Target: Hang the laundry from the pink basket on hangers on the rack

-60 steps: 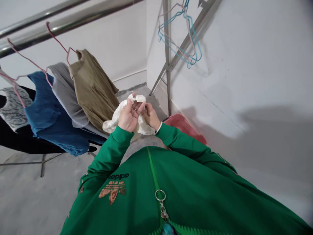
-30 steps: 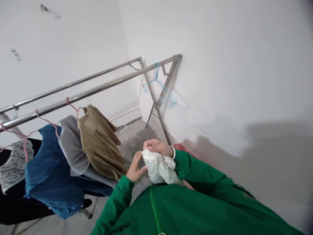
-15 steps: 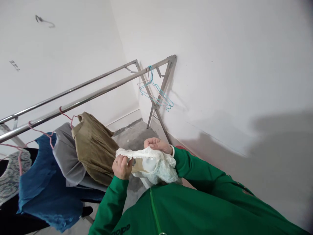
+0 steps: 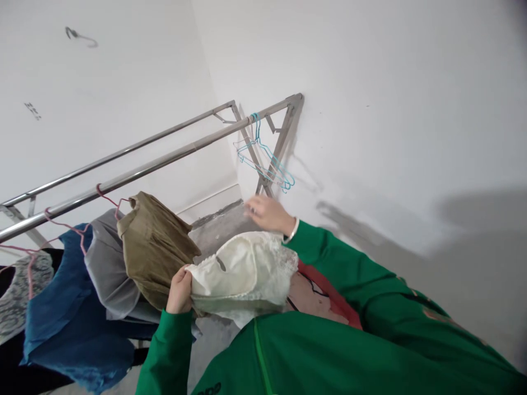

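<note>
A white lace garment (image 4: 242,269) is spread in front of my green jacket. Its left edge is pinched by my left hand (image 4: 180,291), thumb on top. Above the garment's far side is my right hand (image 4: 269,213), free of the cloth, its fingers stretched forward and slightly blurred. The garment's lacy right end lies by my right wrist, which wears a white bracelet (image 4: 292,230). I cannot tell whether the wrist touches the lace.
Left of me, a metal drying rack (image 4: 164,159) carries an olive top (image 4: 154,247), a grey one (image 4: 111,263) and a blue one (image 4: 69,312) on pink hangers. Bare blue hangers (image 4: 263,156) hang at its far end. A red-edged pink thing (image 4: 317,302) is below my right arm.
My right hand has let go of the garment and moved up. My left hand has shifted left with the garment's edge, and the cloth is spread wider.
</note>
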